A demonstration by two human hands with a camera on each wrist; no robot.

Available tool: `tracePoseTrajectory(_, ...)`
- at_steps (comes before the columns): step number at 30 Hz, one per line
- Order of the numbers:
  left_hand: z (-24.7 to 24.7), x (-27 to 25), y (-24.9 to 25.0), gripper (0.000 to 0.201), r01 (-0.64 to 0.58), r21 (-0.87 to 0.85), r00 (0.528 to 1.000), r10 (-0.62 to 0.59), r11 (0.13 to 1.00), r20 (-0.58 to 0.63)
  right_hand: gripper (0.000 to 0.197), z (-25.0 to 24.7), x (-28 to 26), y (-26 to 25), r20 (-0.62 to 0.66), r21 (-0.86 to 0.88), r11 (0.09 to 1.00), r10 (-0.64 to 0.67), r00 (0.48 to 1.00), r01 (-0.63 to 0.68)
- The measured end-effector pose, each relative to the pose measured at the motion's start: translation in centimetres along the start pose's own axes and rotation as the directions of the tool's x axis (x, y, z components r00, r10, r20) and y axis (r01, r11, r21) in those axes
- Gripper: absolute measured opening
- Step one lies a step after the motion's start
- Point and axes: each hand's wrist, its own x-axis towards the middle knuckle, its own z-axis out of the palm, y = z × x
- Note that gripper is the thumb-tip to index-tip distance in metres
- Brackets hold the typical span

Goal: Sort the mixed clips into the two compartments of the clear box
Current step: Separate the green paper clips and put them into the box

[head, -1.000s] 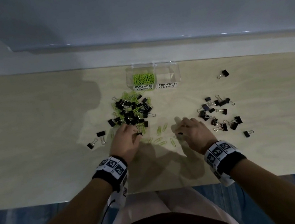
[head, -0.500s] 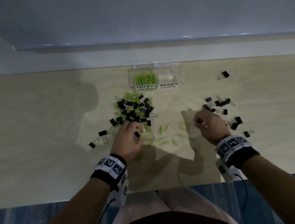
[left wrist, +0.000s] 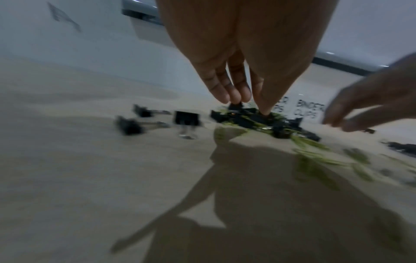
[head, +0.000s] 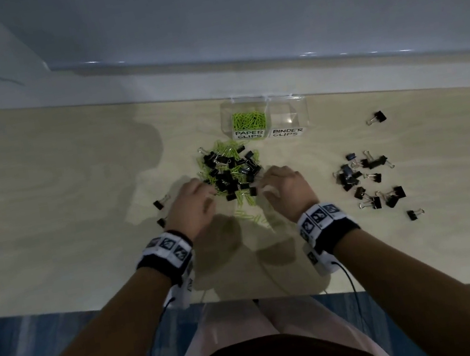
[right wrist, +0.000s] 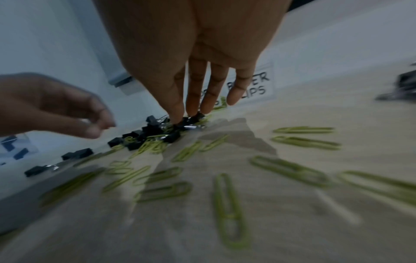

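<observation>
The mixed pile (head: 231, 172) of black binder clips and green paper clips lies in front of the clear box (head: 300, 101). Its left compartment, labelled PAPER CLIPS, holds green paper clips (head: 249, 119); the BINDER CLIPS compartment (head: 287, 116) looks empty. My left hand (head: 208, 191) reaches into the pile's near left edge, its straight fingers (left wrist: 234, 96) touching black clips (left wrist: 235, 106). My right hand (head: 260, 187) is at the pile's near right edge, and its fingertips (right wrist: 193, 108) rest on binder clips (right wrist: 186, 122). Neither hand plainly holds a clip.
A group of binder clips (head: 368, 180) lies apart on the right, with one stray (head: 377, 116) farther back. Two binder clips (head: 161, 203) sit left of my left hand. Loose green paper clips (right wrist: 229, 210) are scattered near the table's front. A wall ledge runs behind the box.
My right hand went out to the binder clip group on the right and has come back to the pile. My left hand has shifted forward into the pile's left edge.
</observation>
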Motion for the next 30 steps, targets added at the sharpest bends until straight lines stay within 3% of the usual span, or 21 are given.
tracePoseTrajectory(3,1.6,1.3,2.3,0.027,-0.067,-0.001,0.995,0.067,0.998,0.078,0.022,0.8,1.0,-1.3,0.065,0.002,1.000,-0.023,0.998,0.023)
tracePoseTrajectory(5,2.2,1.8,3.1,0.029,-0.039,0.030,0.994,0.036,0.999,0.105,0.022,1.0,1.3,-1.5,0.093,-0.024,0.999,-0.027,0.995,0.030)
tracePoseTrajectory(8,2.8,2.2,3.5,0.026,0.007,0.061,0.996,-0.012,0.998,0.087,0.020,1.1,1.3,-1.5,0.099,-0.019,0.999,-0.032,0.995,0.034)
tracePoseTrajectory(12,3.0,2.5,3.5,0.021,0.020,-0.011,0.998,-0.019,1.000,0.053,0.016,0.7,0.6,-0.9,0.083,0.112,0.994,-0.025,0.996,0.015)
tracePoseTrajectory(15,2.7,2.0,3.3,0.027,0.038,-0.162,0.998,-0.029,0.986,0.055,0.015,-0.2,-0.5,0.1,0.047,0.268,0.956,0.114,0.992,-0.122)
tracePoseTrajectory(19,1.5,0.3,2.3,0.031,0.068,-0.320,0.998,-0.062,0.945,0.030,0.022,-2.0,-2.4,2.7,-0.004,0.400,0.861,0.346,0.938,-0.316)
tracePoseTrajectory(26,-2.0,-2.6,-3.9,0.035,0.168,-0.364,0.962,-0.232,0.916,-0.141,0.013,-5.1,-4.9,8.5,-0.268,0.261,0.836,0.542,0.796,-0.482)
tracePoseTrajectory(28,-2.7,-2.6,-5.5,0.035,0.174,-0.280,0.957,-0.230,0.944,-0.179,0.016,-4.9,-5.1,9.2,-0.352,0.174,0.869,0.495,0.795,-0.464)
tracePoseTrajectory(30,-2.8,-2.0,-6.4,0.033,0.154,-0.142,0.967,-0.179,0.978,-0.183,0.019,-4.4,-4.5,8.6,-0.374,0.083,0.907,0.412,0.831,-0.412)
